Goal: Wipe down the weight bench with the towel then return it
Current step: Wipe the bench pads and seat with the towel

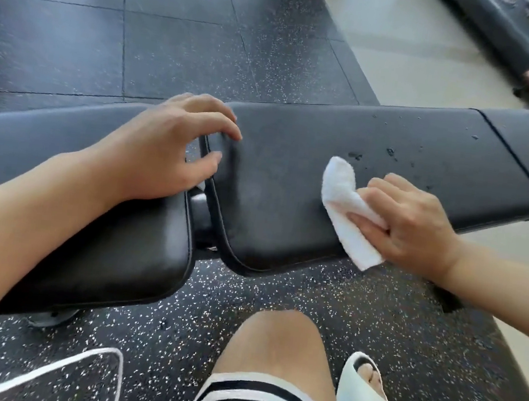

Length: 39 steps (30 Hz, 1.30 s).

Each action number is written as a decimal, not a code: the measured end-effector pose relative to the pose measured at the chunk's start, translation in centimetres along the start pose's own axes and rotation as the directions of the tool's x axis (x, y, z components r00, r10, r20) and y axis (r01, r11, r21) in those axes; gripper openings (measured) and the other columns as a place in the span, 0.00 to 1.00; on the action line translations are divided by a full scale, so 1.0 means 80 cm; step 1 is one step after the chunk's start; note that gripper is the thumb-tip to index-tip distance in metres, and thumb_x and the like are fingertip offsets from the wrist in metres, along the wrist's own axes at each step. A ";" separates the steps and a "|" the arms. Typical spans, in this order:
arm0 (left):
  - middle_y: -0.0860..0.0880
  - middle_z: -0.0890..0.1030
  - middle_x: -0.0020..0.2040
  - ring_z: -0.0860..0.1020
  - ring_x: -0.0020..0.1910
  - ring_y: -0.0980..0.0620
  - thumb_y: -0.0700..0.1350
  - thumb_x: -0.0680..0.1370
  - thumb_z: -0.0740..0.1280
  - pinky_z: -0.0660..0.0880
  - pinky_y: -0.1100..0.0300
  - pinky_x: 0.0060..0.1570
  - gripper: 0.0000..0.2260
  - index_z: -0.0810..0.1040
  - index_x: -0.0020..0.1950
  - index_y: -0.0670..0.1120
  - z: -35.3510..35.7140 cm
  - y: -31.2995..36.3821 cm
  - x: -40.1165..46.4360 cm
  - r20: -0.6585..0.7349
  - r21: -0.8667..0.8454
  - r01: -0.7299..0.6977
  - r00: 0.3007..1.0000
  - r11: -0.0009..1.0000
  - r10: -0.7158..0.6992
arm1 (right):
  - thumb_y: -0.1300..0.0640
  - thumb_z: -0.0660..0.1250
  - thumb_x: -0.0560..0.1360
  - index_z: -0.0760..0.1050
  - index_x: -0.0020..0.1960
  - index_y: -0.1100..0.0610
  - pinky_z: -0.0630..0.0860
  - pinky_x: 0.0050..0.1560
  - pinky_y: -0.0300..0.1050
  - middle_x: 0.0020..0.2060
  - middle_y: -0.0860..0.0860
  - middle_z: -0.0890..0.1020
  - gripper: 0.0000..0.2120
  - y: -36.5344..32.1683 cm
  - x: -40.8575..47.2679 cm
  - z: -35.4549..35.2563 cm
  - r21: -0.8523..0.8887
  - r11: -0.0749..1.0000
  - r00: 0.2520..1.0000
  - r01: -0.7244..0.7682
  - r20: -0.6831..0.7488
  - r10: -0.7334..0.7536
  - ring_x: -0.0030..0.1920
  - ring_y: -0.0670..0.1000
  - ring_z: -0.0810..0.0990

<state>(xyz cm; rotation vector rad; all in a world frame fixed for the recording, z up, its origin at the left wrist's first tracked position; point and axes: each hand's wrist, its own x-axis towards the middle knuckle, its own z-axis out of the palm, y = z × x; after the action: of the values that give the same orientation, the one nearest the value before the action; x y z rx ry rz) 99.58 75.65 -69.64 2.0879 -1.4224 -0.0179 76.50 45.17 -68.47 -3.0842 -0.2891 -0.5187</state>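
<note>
Several droplets (392, 153) beyond the towel (343, 199) pinched in your right hand (414, 226) may stay on the bench (293, 157) if you stop short, while your left hand (177, 148) rests there with loosely curled fingers.

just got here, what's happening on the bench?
A person is wiping a black weight bench with a folded white towel. The right hand grips the towel and presses it on the long back pad, just short of some water droplets not yet wiped. The left hand rests on the bench at the gap between seat pad and back pad, fingers loosely curled, holding nothing.
</note>
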 end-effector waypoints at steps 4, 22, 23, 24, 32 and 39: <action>0.52 0.78 0.65 0.75 0.64 0.48 0.41 0.77 0.69 0.67 0.56 0.71 0.14 0.82 0.62 0.50 0.006 -0.009 0.016 -0.015 0.023 0.030 0.999 0.999 -0.030 | 0.49 0.63 0.84 0.78 0.46 0.60 0.73 0.35 0.55 0.39 0.51 0.77 0.16 -0.038 0.028 0.010 0.021 1.000 1.000 0.003 -0.018 -0.003 0.39 0.56 0.71; 0.57 0.82 0.65 0.78 0.67 0.53 0.51 0.77 0.67 0.73 0.47 0.70 0.14 0.86 0.60 0.55 0.014 0.031 0.016 -0.163 0.105 0.339 0.933 0.935 -0.321 | 0.43 0.60 0.83 0.71 0.50 0.49 0.70 0.49 0.53 0.48 0.51 0.81 0.10 0.097 0.141 0.040 0.159 0.955 0.965 -0.248 0.123 0.230 0.53 0.60 0.78; 0.55 0.82 0.66 0.78 0.68 0.51 0.53 0.77 0.66 0.71 0.47 0.72 0.15 0.85 0.61 0.53 0.024 0.042 0.016 -0.186 0.101 0.381 0.915 0.919 -0.359 | 0.42 0.58 0.83 0.73 0.53 0.51 0.70 0.49 0.53 0.51 0.54 0.82 0.13 0.114 0.159 0.045 0.127 0.948 0.953 -0.291 0.126 0.276 0.55 0.61 0.79; 0.53 0.82 0.67 0.77 0.70 0.50 0.54 0.77 0.65 0.69 0.48 0.74 0.18 0.85 0.63 0.51 0.037 0.056 0.017 -0.195 0.109 0.411 0.902 0.905 -0.386 | 0.41 0.56 0.83 0.74 0.57 0.51 0.68 0.49 0.52 0.53 0.55 0.83 0.16 0.124 0.176 0.053 0.097 0.944 0.944 -0.315 0.139 0.301 0.56 0.61 0.80; 0.52 0.73 0.76 0.65 0.79 0.49 0.59 0.75 0.61 0.59 0.41 0.78 0.25 0.78 0.70 0.55 0.120 0.148 0.062 -0.262 0.109 0.639 0.757 0.761 -0.598 | 0.43 0.54 0.84 0.68 0.71 0.50 0.67 0.48 0.51 0.57 0.55 0.83 0.19 0.120 0.185 0.063 0.089 0.970 0.969 -0.226 0.126 0.215 0.59 0.61 0.78; 0.52 0.75 0.74 0.69 0.76 0.49 0.57 0.77 0.59 0.65 0.37 0.74 0.22 0.76 0.70 0.56 0.120 0.164 0.066 -0.274 0.216 0.656 0.752 0.723 -0.600 | 0.47 0.68 0.80 0.65 0.55 0.48 0.68 0.31 0.47 0.38 0.47 0.76 0.13 0.072 -0.003 0.008 0.261 0.915 0.950 0.308 -0.141 -0.279 0.38 0.55 0.74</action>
<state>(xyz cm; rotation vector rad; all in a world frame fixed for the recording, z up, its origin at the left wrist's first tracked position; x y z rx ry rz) 87.58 63.52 -69.50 2.6619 -0.5586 0.1253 77.48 39.51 -68.96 -2.7410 -0.7626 -0.5788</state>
